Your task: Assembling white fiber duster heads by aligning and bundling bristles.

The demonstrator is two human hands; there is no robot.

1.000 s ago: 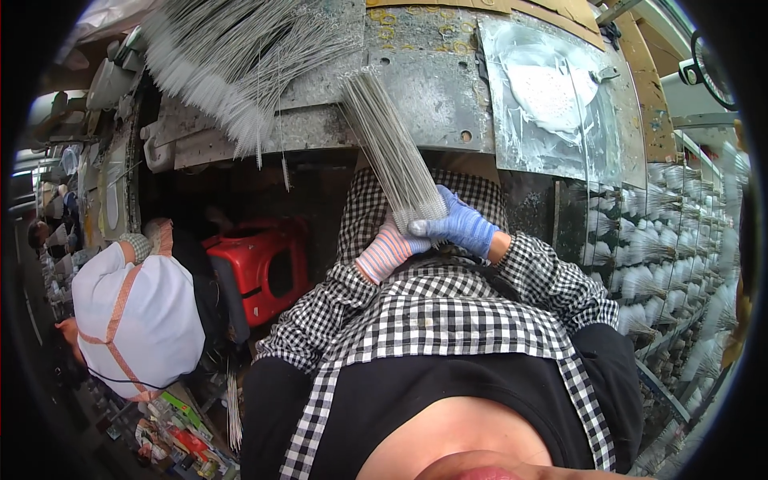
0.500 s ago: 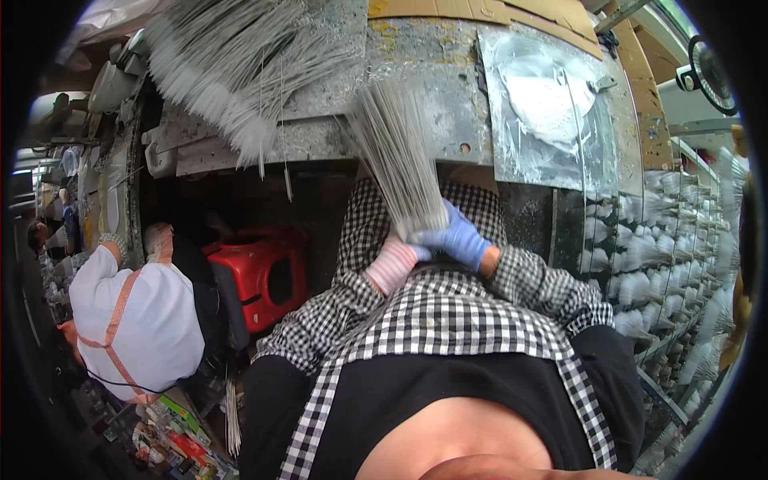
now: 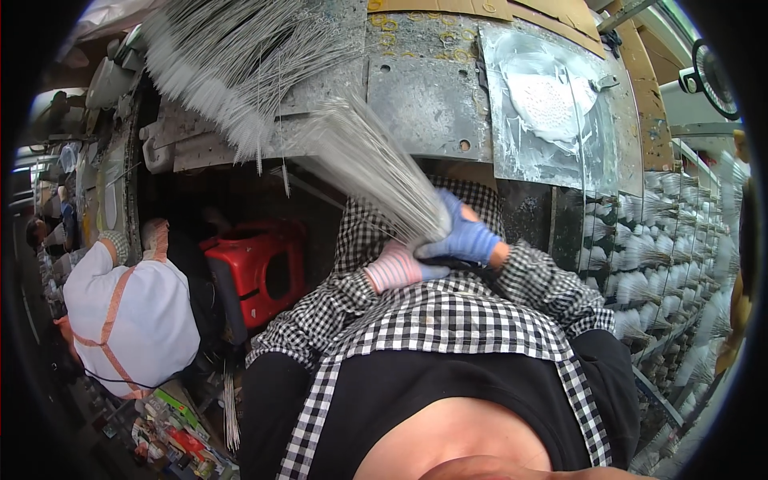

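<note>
A thick bundle of thin metal wires [image 3: 376,172] slants up and left from my lap, its far end fanned out and blurred over the bench edge. My right hand [image 3: 464,236], in a blue striped glove, is wrapped round its near end. Just below that end lies my left hand [image 3: 394,268] in a pink striped glove with bluish fingertips. Its fingers are stretched out toward the right, close against the bundle's butt end; whether they touch it is hard to tell. A large pile of thin wire brushes [image 3: 232,72] with white bristled ends lies on the bench at the far left.
A metal workbench [image 3: 428,104] runs across in front of me. On its right a board carries a white pasty patch [image 3: 552,100]. Racks of white brushes [image 3: 656,264] stand at the right. A red plastic stool [image 3: 260,272] and a co-worker in white [image 3: 136,320] are at left.
The bundle's far end has swung left and tilted over. My right hand has turned round the near end, and my left hand's fingers have straightened below it.
</note>
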